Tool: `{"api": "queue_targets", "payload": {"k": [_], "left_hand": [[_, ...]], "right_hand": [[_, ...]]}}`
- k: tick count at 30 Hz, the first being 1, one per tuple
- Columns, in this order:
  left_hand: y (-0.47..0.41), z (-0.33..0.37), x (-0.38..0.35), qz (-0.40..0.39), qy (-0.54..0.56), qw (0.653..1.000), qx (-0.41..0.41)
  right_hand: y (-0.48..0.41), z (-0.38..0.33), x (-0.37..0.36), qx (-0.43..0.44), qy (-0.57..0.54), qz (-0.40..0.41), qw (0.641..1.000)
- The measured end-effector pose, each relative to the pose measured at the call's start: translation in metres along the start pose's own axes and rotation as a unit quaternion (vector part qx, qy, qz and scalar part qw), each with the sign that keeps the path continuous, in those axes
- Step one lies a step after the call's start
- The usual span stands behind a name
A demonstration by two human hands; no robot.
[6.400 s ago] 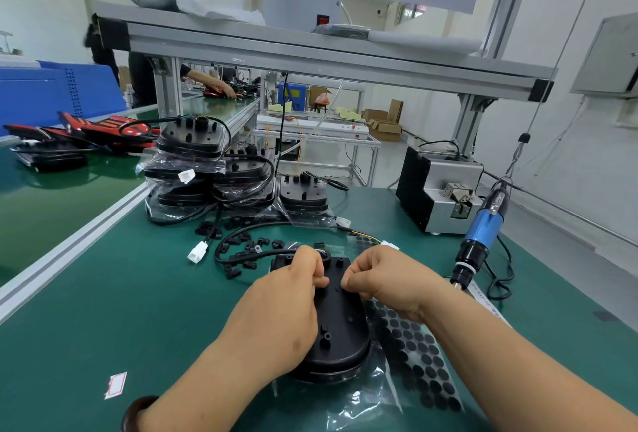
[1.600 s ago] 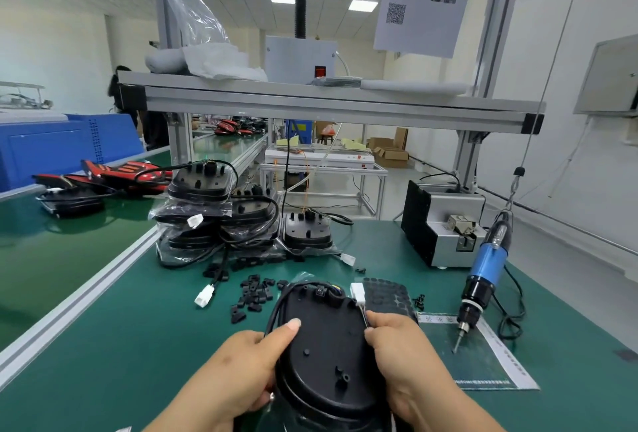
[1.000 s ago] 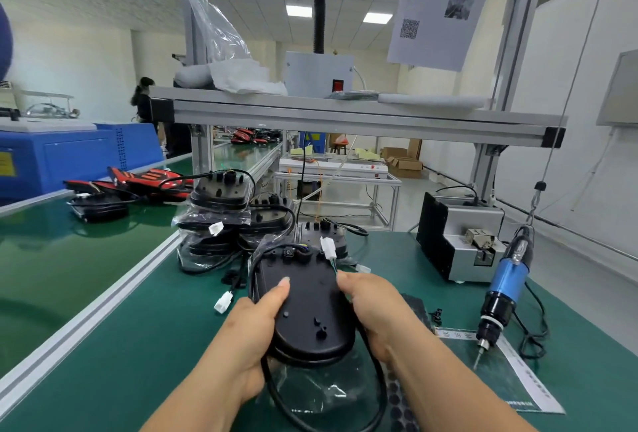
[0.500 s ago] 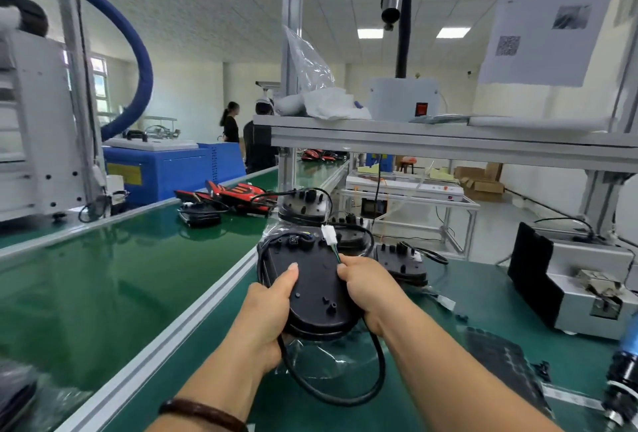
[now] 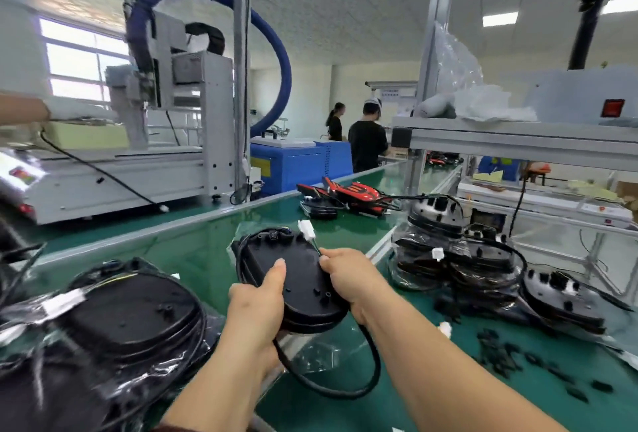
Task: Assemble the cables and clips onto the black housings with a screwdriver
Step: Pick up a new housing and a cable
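**STATION CHECK: HOUSING HELD IN BOTH HANDS ABOVE BENCH**

Green bench (image 5: 193,252) spans the whole view, w/ an alum. rail running through it. Grey machine (image 5: 203,114) w/ a blue hose stands far L, behind the bench. Two people (image 5: 366,145) stand far back by a blue cabinet.

Near L: pile of bagged housings (image 5: 131,314) under clear film, blurred. R side: stack of housings (image 5: 459,259), several high, also bagged, cables wound round. Red-black parts (image 5: 352,193) lie further back on the bench.

Task item: black housing (image 5: 300,276), oval, flat side up, held clear of the bench between pile and stack.
- L hand (image 5: 257,307) grips the near-L edge, thumb flat on top, fingers curled under.
- R hand (image 5: 348,276) grips the R edge, thumb on the rim, fingers under. Thin wires pass at the thumb tip. Pinched or not: cannot tell.

Black cable (image 5: 331,393) runs round the housing's L side and hangs in a loop below both wrists. A clear bag (image 5: 321,352) hangs under the housing.

Loose black clips (image 5: 497,359) lie scattered on the bench R of the R forearm, in front of the stack. White connector (image 5: 306,227) stands on the thin wires just past the housing's far-R rim, above the R thumb.
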State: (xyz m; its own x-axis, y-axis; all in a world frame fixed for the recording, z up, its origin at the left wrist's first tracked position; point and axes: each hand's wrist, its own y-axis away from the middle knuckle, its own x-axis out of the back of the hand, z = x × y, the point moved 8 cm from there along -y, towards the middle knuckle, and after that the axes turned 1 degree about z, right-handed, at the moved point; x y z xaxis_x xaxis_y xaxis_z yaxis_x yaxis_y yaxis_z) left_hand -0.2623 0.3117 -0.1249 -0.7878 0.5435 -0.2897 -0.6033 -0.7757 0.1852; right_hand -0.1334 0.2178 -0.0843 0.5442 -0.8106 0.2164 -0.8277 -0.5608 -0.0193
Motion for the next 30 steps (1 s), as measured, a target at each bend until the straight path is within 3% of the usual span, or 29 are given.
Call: {"api": "queue_targets", "payload": {"k": [9, 13, 18, 22, 25, 30], "left_hand": [[-0.013, 0.04, 0.053, 0.054, 0.037, 0.997, -0.037], [-0.004, 0.055, 0.055, 0.108, -0.051, 0.987, -0.108], [0.011, 0.057, 0.036, 0.115, -0.254, 0.933, -0.227], [0.01, 0.032, 0.017, 0.092, -0.446, 0.868, -0.201], [0.01, 0.014, 0.011, 0.068, -0.502, 0.848, -0.155], [0.007, 0.014, 0.003, 0.074, -0.551, 0.81, -0.187]], "right_hand": [[-0.025, -0.018, -0.085, -0.011, -0.053, -0.087, 0.995], [-0.044, -0.008, -0.094, -0.051, -0.117, -0.115, 0.985], [-0.064, 0.006, -0.102, -0.069, -0.097, -0.115, 0.986], [-0.079, 0.016, -0.107, -0.04, -0.051, -0.099, 0.993], [-0.087, 0.027, -0.111, -0.031, -0.027, -0.1, 0.994], [-0.098, 0.034, -0.124, -0.001, 0.055, -0.129, 0.99]]}}
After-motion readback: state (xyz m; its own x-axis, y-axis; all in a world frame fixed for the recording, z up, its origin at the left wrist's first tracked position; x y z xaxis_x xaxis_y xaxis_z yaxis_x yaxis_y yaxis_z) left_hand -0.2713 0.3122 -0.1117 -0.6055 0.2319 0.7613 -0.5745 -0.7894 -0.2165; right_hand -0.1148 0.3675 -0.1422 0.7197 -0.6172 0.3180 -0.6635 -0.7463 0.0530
